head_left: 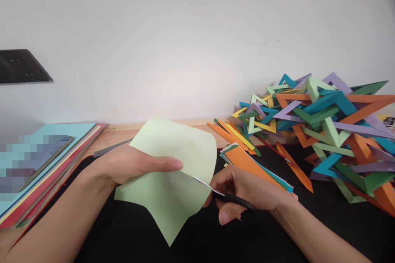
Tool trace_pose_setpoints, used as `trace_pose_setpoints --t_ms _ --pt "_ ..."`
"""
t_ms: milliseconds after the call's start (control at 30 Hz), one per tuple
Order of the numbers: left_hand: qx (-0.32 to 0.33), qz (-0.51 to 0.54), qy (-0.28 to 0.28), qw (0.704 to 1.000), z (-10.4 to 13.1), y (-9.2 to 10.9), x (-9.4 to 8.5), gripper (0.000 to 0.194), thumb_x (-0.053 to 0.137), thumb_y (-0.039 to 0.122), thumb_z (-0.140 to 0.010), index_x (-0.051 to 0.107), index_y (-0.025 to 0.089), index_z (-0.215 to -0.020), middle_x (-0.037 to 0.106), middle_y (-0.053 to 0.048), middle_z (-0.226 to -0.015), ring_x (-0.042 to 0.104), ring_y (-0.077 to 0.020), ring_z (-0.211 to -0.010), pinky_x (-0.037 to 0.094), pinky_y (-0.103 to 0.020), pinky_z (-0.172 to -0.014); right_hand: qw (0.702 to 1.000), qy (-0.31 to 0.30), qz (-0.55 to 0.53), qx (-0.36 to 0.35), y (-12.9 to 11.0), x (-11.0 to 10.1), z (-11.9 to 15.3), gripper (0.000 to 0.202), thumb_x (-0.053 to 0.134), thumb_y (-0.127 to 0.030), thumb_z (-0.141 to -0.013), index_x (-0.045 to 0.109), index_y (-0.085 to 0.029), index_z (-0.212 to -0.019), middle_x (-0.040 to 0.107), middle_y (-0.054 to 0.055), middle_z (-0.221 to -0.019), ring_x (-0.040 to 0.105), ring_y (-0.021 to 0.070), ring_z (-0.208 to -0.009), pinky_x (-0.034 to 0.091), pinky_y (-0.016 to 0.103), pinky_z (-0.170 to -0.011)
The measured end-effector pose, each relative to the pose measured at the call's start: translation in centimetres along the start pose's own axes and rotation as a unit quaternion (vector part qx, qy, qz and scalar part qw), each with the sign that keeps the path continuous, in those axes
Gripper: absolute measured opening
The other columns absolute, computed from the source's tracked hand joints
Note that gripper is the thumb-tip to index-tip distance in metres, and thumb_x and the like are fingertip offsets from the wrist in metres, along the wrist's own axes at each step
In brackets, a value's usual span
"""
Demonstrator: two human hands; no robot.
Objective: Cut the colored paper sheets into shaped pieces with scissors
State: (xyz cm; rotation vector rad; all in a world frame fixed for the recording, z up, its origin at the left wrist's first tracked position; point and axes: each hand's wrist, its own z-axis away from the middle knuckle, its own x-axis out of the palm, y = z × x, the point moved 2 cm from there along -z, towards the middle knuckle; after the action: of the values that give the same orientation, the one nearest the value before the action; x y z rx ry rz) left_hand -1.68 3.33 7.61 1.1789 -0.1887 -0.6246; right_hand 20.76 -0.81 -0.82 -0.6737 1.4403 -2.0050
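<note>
A light green sheet of paper (175, 139) is pinched in my left hand (135, 164), thumb on top and the other fingers hidden beneath. The sheet bends and curls, one pointed corner hanging down towards me. My right hand (240, 191) is closed around the black handles of a pair of scissors (234, 200). Their metal blade lies across the paper from its right side, the tip close to my left thumb. How far the paper is cut I cannot tell.
Coloured paper sheets (77, 148) are stacked at left, a blurred object on top. Right of my hands lie a pile of cut strips (247, 160), loose strips (236, 135) and many-coloured folded paper shapes (333, 131). A black mat (123, 234) covers the wooden table (120, 127) before a white wall.
</note>
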Motion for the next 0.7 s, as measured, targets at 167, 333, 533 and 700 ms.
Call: trace_pose_setpoints --t_ms 167,333,533,700 --pt "0.057 -0.024 0.001 0.998 -0.1 0.7 0.4 0.033 0.079 0.029 -0.065 0.071 0.025 -0.096 0.073 -0.001 -0.104 0.066 -0.0271 -0.1 0.056 -0.034 -0.081 1.0 -0.01 -0.01 -0.01 -0.5 0.3 0.0 0.031 0.086 -0.03 -0.055 0.067 -0.013 -0.072 0.054 -0.005 -0.057 0.045 0.0048 -0.049 0.029 0.016 -0.044" --pt "0.075 -0.039 0.025 0.996 -0.1 1.5 0.7 0.034 0.08 0.027 -0.064 0.071 0.026 -0.096 0.074 0.001 -0.103 0.066 -0.0255 -0.1 0.056 -0.03 -0.079 1.0 -0.009 -0.005 -0.022 -0.8 0.2 -0.1 0.032 0.086 -0.031 -0.055 0.064 -0.013 -0.071 0.053 -0.006 -0.057 0.043 0.0048 -0.05 0.028 0.017 -0.046" --pt "0.022 -0.074 0.05 0.996 0.1 2.4 0.9 0.033 0.081 0.03 -0.063 0.071 0.026 -0.095 0.075 0.001 -0.1 0.067 -0.027 -0.095 0.057 -0.033 -0.076 1.0 0.008 0.003 -0.021 -0.8 0.1 -0.2 0.034 0.083 -0.036 -0.059 0.066 -0.013 -0.075 0.054 -0.004 -0.059 0.044 0.0057 -0.051 0.03 0.018 -0.048" --pt "-0.004 -0.082 0.073 0.994 0.3 2.3 0.6 0.039 0.084 0.035 -0.058 0.071 0.026 -0.093 0.074 -0.001 -0.101 0.066 -0.0303 -0.098 0.057 -0.037 -0.079 1.0 0.02 -0.003 -0.011 -1.1 0.3 -0.1 0.03 0.084 -0.032 -0.058 0.064 -0.012 -0.068 0.053 -0.005 -0.055 0.042 0.0045 -0.048 0.028 0.017 -0.044"
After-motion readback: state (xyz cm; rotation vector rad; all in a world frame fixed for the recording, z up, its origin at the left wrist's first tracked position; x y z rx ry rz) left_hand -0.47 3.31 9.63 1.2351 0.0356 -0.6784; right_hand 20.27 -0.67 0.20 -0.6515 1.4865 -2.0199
